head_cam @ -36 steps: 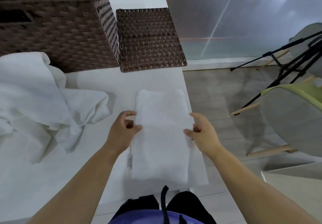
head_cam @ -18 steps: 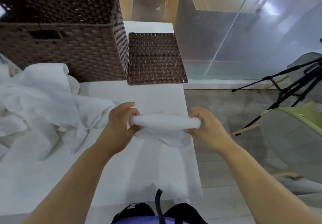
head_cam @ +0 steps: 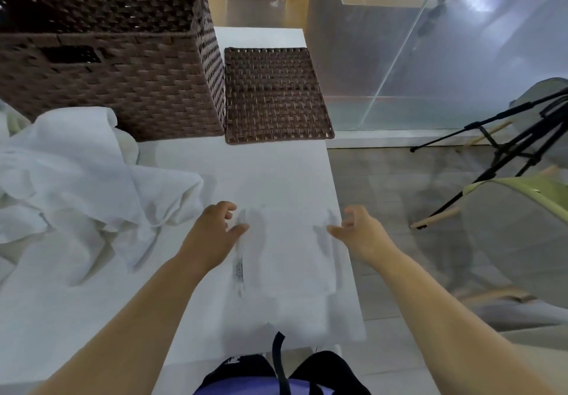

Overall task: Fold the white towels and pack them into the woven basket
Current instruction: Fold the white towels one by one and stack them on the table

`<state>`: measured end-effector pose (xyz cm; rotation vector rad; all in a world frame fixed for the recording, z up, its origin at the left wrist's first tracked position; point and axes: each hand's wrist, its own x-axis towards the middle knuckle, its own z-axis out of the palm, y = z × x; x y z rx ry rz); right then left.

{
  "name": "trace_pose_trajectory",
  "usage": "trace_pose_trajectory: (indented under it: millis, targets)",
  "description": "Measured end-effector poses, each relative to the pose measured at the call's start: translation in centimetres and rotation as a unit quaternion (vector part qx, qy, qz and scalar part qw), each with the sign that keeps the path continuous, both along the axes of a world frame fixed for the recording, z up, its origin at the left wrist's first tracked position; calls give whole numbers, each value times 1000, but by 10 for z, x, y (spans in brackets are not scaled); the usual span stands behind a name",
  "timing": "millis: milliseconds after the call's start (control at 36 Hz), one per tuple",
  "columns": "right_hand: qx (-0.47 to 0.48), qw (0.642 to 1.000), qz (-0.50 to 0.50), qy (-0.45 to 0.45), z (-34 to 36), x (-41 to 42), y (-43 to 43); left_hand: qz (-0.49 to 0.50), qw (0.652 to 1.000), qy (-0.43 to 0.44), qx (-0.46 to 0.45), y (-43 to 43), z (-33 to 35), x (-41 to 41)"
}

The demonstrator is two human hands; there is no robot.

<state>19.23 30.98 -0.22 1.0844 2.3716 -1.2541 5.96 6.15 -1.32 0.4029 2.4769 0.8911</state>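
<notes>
The fingers (head_cam: 229, 210) of the left hand (head_cam: 212, 235) are loosely curled and hold nothing; those of the right hand (head_cam: 361, 235) are the same, spread apart beside the cloth. Between them the folded towel (head_cam: 285, 250) lies flat on the table (head_cam: 261, 164), its label edge by the left hand, probably set down so it can be squared up. The unfolded towels (head_cam: 76, 179) are heaped to the left, near the woven basket (head_cam: 123, 81), whose lid (head_cam: 273, 96) lies alongside, leaving it open for packing.

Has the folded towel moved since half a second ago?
Yes. The folded towel was lifted between both hands, closer to the woven lid; now it lies flat on the table, nearer the person.
</notes>
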Motion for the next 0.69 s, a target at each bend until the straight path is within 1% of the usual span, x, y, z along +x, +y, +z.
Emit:
trace_pose_trajectory:
  millis: [83,167,194,250,306,361,417,444,583,694]
  targets:
    - [19,998,50,-39,-11,11,-12,-58,998,2,-39,-6,-14,11]
    - [99,985,138,-38,-22,21,-27,-140,987,20,-73,-8,-26,24]
    - [143,973,180,-31,-23,25,-33,-159,984,22,-82,-9,-30,27]
    - [248,932,264,11,-25,29,-44,-182,978,31,-94,-11,-37,32]
    - [312,896,309,62,-28,30,-54,-201,973,48,-104,-13,-42,32]
    - [295,882,365,39,-32,28,-62,-223,966,63,-113,-16,-46,30]
    - [236,893,383,-13,-39,26,-66,-244,959,81,-120,-19,-50,27]
    - [228,894,384,-37,-41,23,-66,-253,955,91,-123,-19,-52,25]
    - [246,874,398,-134,-38,0,-61,-274,944,108,-147,-14,-57,8]
    - [257,868,387,-173,-32,-27,-48,-283,942,92,-156,3,-55,-15]
